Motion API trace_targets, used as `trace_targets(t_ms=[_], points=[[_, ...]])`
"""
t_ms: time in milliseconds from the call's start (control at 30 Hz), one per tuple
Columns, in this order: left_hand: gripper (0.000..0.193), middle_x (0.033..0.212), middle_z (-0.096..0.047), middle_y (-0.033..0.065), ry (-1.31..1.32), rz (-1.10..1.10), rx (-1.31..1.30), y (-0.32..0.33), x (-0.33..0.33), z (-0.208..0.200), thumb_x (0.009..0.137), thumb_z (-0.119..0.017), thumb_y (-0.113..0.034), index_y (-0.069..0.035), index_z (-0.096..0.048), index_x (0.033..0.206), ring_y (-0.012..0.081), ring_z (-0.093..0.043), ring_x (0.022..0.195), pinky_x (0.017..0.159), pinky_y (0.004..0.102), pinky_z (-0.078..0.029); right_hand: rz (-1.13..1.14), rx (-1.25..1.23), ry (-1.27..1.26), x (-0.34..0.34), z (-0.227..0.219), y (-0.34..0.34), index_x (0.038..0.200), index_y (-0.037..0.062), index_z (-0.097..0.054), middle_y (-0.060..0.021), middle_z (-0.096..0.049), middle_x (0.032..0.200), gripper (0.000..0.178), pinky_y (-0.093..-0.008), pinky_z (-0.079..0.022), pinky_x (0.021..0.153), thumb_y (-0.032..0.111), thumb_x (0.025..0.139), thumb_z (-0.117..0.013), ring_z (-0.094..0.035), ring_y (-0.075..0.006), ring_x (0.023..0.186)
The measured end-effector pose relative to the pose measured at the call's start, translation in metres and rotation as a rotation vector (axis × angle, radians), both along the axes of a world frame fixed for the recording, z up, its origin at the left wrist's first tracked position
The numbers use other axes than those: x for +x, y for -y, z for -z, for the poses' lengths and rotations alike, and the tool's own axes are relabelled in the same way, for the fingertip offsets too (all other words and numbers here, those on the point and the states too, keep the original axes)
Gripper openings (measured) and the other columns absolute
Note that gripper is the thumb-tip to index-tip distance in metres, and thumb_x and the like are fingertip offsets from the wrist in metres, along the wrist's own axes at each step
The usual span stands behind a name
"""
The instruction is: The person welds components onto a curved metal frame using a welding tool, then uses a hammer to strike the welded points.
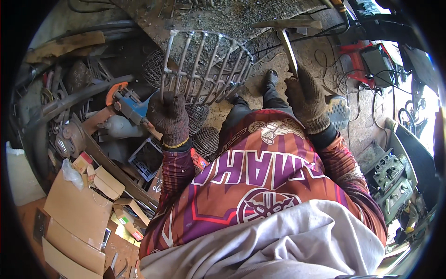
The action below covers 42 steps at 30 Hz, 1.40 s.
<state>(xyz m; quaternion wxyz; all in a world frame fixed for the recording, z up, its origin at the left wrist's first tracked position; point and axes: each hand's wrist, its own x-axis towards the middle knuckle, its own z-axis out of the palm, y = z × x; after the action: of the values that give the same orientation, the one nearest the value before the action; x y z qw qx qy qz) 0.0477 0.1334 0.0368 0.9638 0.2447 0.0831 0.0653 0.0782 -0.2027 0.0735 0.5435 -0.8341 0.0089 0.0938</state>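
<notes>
My left hand point(171, 118), in a dark knitted glove, is closed around the near end of a cage-like basket of welded metal rods point(193, 74). The basket is held out in front of me, tilted, its bars fanning out to the right. My right hand point(309, 100), gloved alike, grips the handle of a chipping hammer point(289, 49). The hammer's long, narrow head is up, to the right of the basket and apart from it. Part of the basket's lower left side is hidden behind my left hand.
A debris-covered metal worktop point(209, 18) lies ahead. Smaller wire baskets point(206, 140) rest below my left hand, near a blue grinder with an orange guard point(132, 108). Cardboard point(76, 204) lies at lower left. Cables run over the floor by a red stand point(355, 60); machinery point(390, 172) stands right.
</notes>
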Motion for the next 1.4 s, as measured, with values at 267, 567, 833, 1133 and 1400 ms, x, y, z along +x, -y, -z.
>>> trace_targets(t_ms=[267, 567, 833, 1133, 1400], points=[[0.035, 0.069, -0.055, 0.0095, -0.362, -0.227, 1.514, 0.028, 0.024, 0.028, 0.097, -0.055, -0.032, -0.001, -0.055, 0.08, 0.0143, -0.054, 0.059, 0.056, 0.0309, -0.042, -0.189, -0.245, 0.246, 0.011, -0.013, -0.002, 0.125, 0.0014, -0.057, -0.0139, -0.065, 0.081, 0.035, -0.035, -0.052, 0.061, 0.016, 0.094, -0.059, -0.066, -0.0248, 0.069], [0.024, 0.076, -0.061, 0.0054, -0.389, -0.12, 1.511, 0.015, 0.024, 0.058, 0.098, -0.057, -0.023, -0.001, -0.063, 0.089, 0.0184, -0.059, 0.072, 0.064, 0.0353, -0.044, -0.244, -0.257, 0.283, 0.019, -0.044, -0.023, 0.132, 0.0016, -0.051, -0.013, -0.063, 0.076, 0.042, -0.038, -0.051, 0.058, 0.015, 0.093, -0.058, -0.066, -0.0294, 0.066], [0.03, 0.069, -0.048, 0.0128, -0.353, -0.123, 1.47, 0.027, 0.022, 0.037, 0.095, -0.061, -0.025, 0.001, -0.053, 0.083, 0.0218, -0.047, 0.061, 0.061, 0.0357, -0.04, -0.283, -0.29, 0.148, 0.023, -0.069, -0.034, 0.136, 0.0035, -0.048, -0.0154, -0.068, 0.084, 0.042, -0.0386, -0.053, 0.063, 0.013, 0.095, -0.054, -0.068, -0.029, 0.072], [0.031, 0.067, -0.049, 0.0128, -0.184, -0.27, 1.621, 0.024, 0.022, 0.039, 0.095, -0.062, -0.028, 0.0, -0.056, 0.083, 0.0188, -0.045, 0.061, 0.059, 0.0334, -0.04, -0.252, -0.368, 0.178, 0.014, -0.055, -0.031, 0.138, 0.0042, -0.045, -0.0165, -0.068, 0.087, 0.048, -0.0409, -0.053, 0.068, 0.016, 0.094, -0.056, -0.068, -0.0341, 0.081], [0.034, 0.066, -0.047, 0.013, -0.235, -0.259, 1.708, 0.021, 0.025, 0.052, 0.095, -0.063, -0.03, 0.001, -0.056, 0.082, 0.0209, -0.048, 0.06, 0.058, 0.0337, -0.04, -0.239, -0.344, 0.21, 0.017, -0.044, -0.029, 0.139, 0.0047, -0.045, -0.0141, -0.068, 0.086, 0.049, -0.0412, -0.053, 0.067, 0.014, 0.093, -0.058, -0.069, -0.0326, 0.078]])
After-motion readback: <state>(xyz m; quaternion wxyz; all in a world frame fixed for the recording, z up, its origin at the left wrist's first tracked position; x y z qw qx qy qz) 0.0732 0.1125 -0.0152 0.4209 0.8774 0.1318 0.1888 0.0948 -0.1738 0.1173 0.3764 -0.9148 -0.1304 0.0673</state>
